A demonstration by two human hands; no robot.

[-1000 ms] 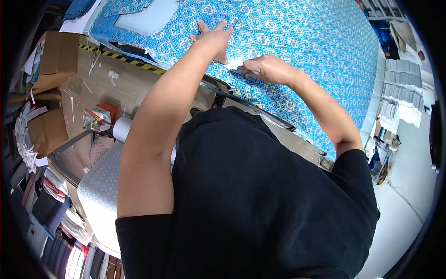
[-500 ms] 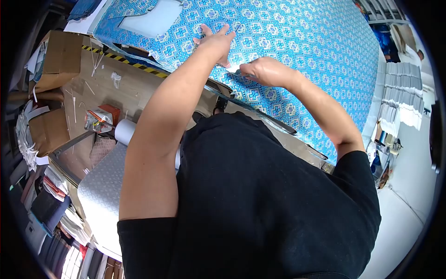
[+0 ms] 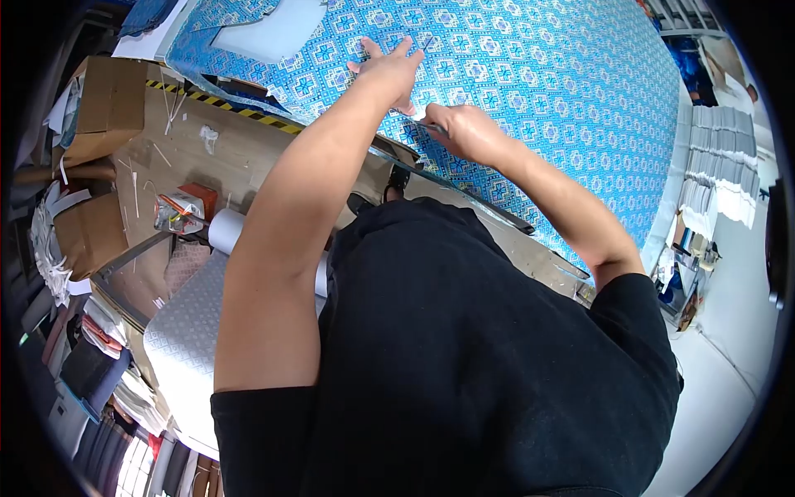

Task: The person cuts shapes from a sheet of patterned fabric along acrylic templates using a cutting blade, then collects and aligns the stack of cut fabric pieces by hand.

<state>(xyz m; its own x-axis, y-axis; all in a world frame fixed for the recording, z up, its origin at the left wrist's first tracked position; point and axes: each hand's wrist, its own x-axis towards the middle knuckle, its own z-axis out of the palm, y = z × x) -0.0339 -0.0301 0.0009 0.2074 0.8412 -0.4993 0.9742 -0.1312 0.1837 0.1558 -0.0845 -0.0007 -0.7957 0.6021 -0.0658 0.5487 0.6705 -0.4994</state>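
Note:
Blue patterned fabric (image 3: pixel 563 91) with white and purple motifs is spread across the table. My left hand (image 3: pixel 389 73) lies on it with fingers spread, pressing near the front edge. Just to the right, my right hand (image 3: pixel 465 131) is closed around a thin dark tool (image 3: pixel 432 127). The tool points left, towards the heel of my left hand, close to the fabric's edge. Its full shape is hidden in my grip. Beyond my left fingertips a small thin dark line (image 3: pixel 429 41) shows on the fabric.
A pale gap (image 3: pixel 273 33) opens in the fabric at the upper left. Yellow-black tape (image 3: pixel 224 106) runs below the table's edge. Cardboard boxes (image 3: pixel 103 108) and a patterned roll (image 3: pixel 186 319) stand to the left. Stacked white-grey sheets (image 3: pixel 722 153) are at the right.
My right hand has turned and shifted slightly left, and the dark tool in it now shows. The white patch between my hands is no longer visible. My left hand stays nearly in place.

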